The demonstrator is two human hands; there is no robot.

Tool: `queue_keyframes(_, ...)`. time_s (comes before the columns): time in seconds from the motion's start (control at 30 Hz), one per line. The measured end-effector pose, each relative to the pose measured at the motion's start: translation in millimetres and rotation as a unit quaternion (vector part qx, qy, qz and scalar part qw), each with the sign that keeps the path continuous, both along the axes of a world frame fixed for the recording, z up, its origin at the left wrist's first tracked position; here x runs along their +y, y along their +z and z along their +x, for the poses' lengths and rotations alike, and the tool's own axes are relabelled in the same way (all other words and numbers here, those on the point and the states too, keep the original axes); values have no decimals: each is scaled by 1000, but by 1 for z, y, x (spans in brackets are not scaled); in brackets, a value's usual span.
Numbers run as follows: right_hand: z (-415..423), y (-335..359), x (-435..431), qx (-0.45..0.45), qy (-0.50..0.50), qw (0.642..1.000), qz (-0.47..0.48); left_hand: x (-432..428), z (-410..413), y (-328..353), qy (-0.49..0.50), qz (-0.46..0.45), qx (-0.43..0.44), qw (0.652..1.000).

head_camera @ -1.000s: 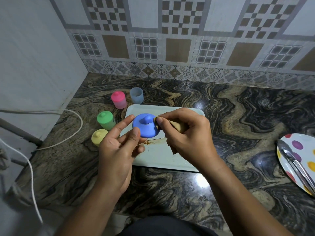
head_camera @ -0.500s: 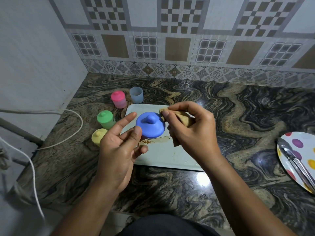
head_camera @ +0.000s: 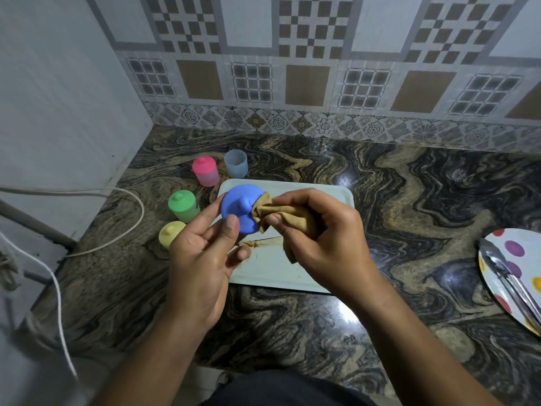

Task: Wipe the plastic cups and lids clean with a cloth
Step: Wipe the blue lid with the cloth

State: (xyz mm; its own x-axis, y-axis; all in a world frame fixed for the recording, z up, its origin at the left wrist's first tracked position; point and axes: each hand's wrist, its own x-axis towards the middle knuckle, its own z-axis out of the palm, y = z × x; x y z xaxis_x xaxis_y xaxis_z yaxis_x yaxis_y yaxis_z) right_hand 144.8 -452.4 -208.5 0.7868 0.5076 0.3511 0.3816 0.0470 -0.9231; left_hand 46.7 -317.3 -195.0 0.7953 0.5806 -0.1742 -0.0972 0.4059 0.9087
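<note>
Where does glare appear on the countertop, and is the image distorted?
Head view: a bright glare spot on the countertop beside the right forearm, a fainter one behind the tray; tile lines of the wall bow slightly from wide-angle distortion; the blue lid is sharp.

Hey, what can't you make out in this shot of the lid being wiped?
Head view:
- Underside of the blue lid: faces away from the camera.
- The yellow cup: partly behind the left hand.
- The spotted plate and tongs: cut off by the right edge.
- Middle of the tray: covered by the right hand and cloth.
</note>
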Motion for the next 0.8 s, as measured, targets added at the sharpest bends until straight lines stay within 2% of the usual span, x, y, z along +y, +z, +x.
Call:
queue_keyframes(0.1,7,0,2,-91,-45,995,-19,0,-1,0,-20,1,-1,1000)
queue_keyframes(0.17,11,3,4,-106,-69,992,-20,-2,-2,-1,-32,1,6,999)
queue_keyframes(0.23,11,7,7,-67,-78,995,-16,-8,-2,0,-45,-4,7,999)
queue_keyframes(0.33,7,7,8,52,-55,997,6,-12,0,0,-18,-25,2,1000)
queue_keyframes(0.43,4,4,8,74,-56,996,10,-12,0,0,-26,-23,-3,999)
queue_keyframes(0.57,7,-1,7,28,-82,996,25,-15,-1,0,-23,4,-3,1000)
queue_keyframes(0.73,-4,3,3,-123,-53,991,10,-13,1,-1,-2,6,-9,1000)
queue_keyframes(0.8,-6,3,5,-147,-60,987,-5,-12,0,-1,-5,9,-5,1000)
